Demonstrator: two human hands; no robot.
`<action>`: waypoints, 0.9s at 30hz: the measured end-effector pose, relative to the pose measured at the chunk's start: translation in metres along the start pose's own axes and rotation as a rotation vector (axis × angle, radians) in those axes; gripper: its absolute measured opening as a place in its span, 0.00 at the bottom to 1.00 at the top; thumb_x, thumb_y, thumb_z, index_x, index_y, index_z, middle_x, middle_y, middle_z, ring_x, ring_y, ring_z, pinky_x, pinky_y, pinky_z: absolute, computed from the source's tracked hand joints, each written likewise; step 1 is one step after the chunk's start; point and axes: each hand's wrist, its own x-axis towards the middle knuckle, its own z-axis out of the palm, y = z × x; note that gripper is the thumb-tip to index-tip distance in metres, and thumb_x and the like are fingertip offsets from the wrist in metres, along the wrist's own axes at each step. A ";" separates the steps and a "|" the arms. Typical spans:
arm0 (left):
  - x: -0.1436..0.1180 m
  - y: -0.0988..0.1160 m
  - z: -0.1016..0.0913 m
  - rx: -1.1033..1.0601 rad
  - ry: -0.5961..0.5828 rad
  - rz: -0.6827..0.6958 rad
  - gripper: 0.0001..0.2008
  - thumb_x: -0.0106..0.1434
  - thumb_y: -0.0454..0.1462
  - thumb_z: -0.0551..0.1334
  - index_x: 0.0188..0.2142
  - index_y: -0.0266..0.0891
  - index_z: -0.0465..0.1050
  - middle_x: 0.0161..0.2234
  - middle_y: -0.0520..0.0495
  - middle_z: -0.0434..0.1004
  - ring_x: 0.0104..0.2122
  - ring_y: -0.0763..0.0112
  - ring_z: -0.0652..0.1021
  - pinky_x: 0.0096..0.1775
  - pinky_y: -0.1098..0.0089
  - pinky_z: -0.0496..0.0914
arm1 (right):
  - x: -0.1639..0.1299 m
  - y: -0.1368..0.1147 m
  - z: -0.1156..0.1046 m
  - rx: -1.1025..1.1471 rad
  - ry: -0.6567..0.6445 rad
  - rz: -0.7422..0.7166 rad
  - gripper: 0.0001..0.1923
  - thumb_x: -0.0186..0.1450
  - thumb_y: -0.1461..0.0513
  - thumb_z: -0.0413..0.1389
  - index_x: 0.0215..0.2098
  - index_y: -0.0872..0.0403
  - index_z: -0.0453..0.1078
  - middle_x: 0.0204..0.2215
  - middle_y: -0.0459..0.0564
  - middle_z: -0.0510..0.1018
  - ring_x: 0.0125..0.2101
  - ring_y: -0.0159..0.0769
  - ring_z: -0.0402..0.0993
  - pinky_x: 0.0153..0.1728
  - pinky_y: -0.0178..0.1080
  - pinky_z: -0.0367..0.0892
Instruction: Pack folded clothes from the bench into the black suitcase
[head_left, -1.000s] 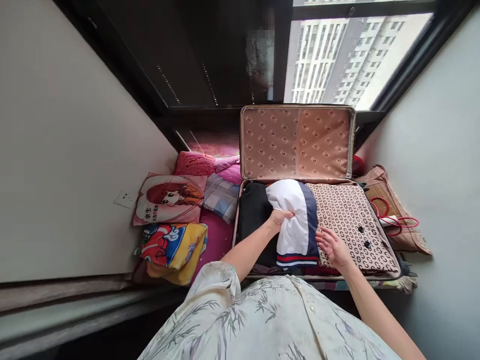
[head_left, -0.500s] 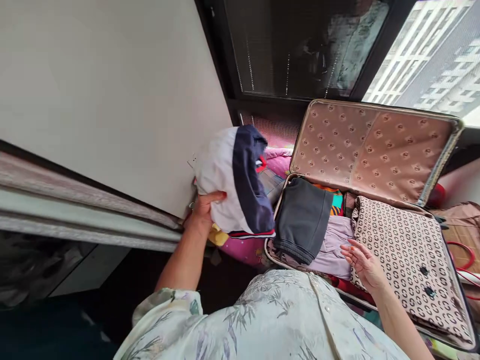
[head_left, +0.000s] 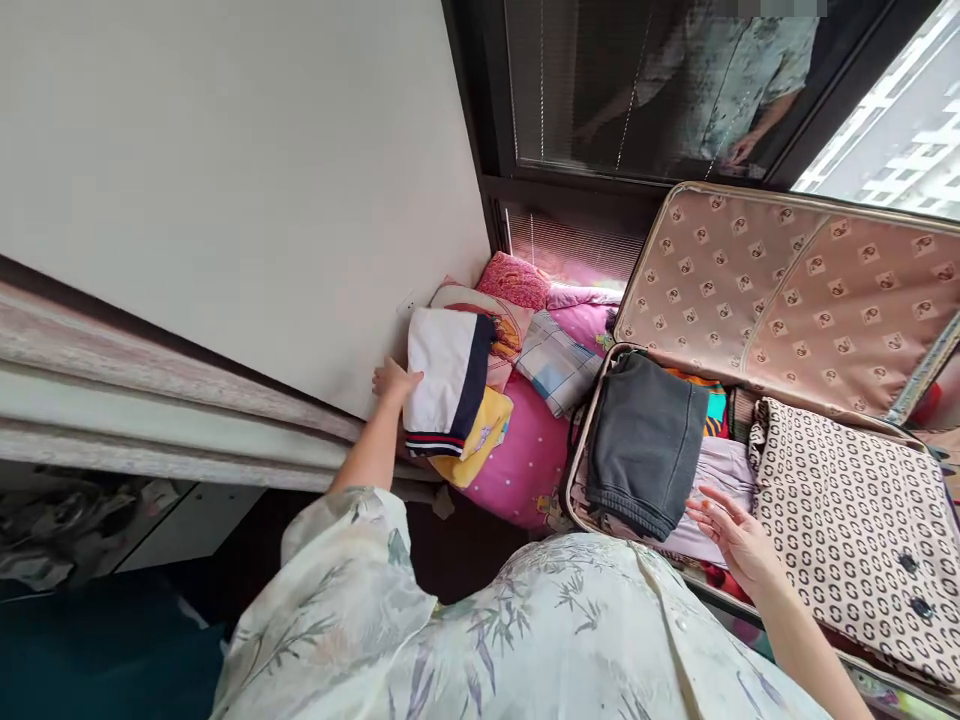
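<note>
My left hand [head_left: 394, 381] is at the left edge of a folded white garment with a navy band and striped trim [head_left: 442, 370]. Its thumb is close against the fabric and its fingers are apart beside it. That garment lies on a pile, partly over a yellow cloth [head_left: 484, 435]. My right hand [head_left: 731, 535] hovers open and empty above folded lavender clothing [head_left: 724, 475] in the open suitcase [head_left: 574, 475]. Beside the lavender piece are dark grey folded pants [head_left: 645, 440] and a beige patterned folded garment [head_left: 847, 510].
A blue plaid folded cloth [head_left: 559, 365] and a red cushion-like item [head_left: 514, 280] rest on pink bedding [head_left: 529, 450]. A white wall panel [head_left: 247, 180] borders the left. The raised suitcase lid [head_left: 810, 290] leans near the dark window frame [head_left: 585, 195].
My left hand has lowered the white and navy garment onto the pile at the left and loosened its hold. The view has shifted left; my right hand stays over the suitcase.
</note>
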 end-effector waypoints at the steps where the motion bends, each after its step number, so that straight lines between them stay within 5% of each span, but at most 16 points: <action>1: -0.011 -0.008 0.023 0.119 0.048 0.024 0.43 0.62 0.41 0.71 0.69 0.26 0.53 0.69 0.22 0.56 0.68 0.29 0.58 0.61 0.32 0.57 | -0.002 0.003 0.000 -0.006 0.018 0.007 0.28 0.48 0.54 0.75 0.46 0.49 0.78 0.37 0.50 0.86 0.33 0.35 0.84 0.32 0.28 0.78; 3: -0.040 -0.026 0.074 0.312 0.014 0.135 0.45 0.63 0.43 0.71 0.72 0.34 0.51 0.74 0.25 0.42 0.71 0.29 0.48 0.63 0.31 0.52 | -0.008 0.009 0.000 -0.016 0.051 0.027 0.28 0.48 0.53 0.75 0.45 0.49 0.77 0.37 0.50 0.86 0.33 0.35 0.84 0.33 0.29 0.78; 6: -0.081 -0.049 0.144 0.500 -0.215 0.383 0.46 0.60 0.41 0.73 0.73 0.48 0.54 0.76 0.36 0.32 0.72 0.28 0.37 0.63 0.27 0.46 | -0.016 0.016 0.002 -0.061 0.093 0.047 0.28 0.48 0.51 0.74 0.46 0.48 0.77 0.38 0.52 0.86 0.35 0.37 0.84 0.32 0.30 0.78; 10: -0.096 -0.066 0.195 0.588 -0.401 0.391 0.43 0.62 0.34 0.70 0.72 0.56 0.55 0.76 0.40 0.35 0.71 0.27 0.34 0.60 0.23 0.45 | -0.024 0.019 0.011 -0.172 0.097 0.051 0.31 0.49 0.48 0.73 0.48 0.48 0.76 0.39 0.53 0.86 0.37 0.39 0.84 0.33 0.34 0.78; 15: -0.063 -0.083 0.185 0.634 -0.450 0.458 0.32 0.68 0.36 0.62 0.70 0.53 0.61 0.75 0.43 0.42 0.71 0.29 0.38 0.59 0.26 0.53 | -0.032 0.011 0.027 -0.357 0.089 0.026 0.35 0.51 0.41 0.70 0.51 0.51 0.75 0.41 0.57 0.85 0.38 0.44 0.83 0.37 0.40 0.77; 21: -0.012 -0.107 0.164 0.727 -0.519 0.500 0.33 0.67 0.40 0.62 0.70 0.53 0.61 0.75 0.48 0.44 0.70 0.26 0.43 0.55 0.40 0.69 | -0.034 0.006 0.037 -0.402 0.074 0.063 0.40 0.50 0.38 0.69 0.52 0.52 0.73 0.43 0.57 0.84 0.40 0.44 0.82 0.41 0.42 0.75; 27: -0.038 -0.089 0.188 0.888 -0.567 0.361 0.47 0.55 0.34 0.71 0.71 0.49 0.57 0.76 0.33 0.37 0.71 0.23 0.42 0.57 0.24 0.55 | 0.001 0.027 0.035 -0.404 0.227 -0.081 0.40 0.47 0.38 0.67 0.50 0.52 0.74 0.44 0.58 0.83 0.43 0.48 0.80 0.41 0.45 0.75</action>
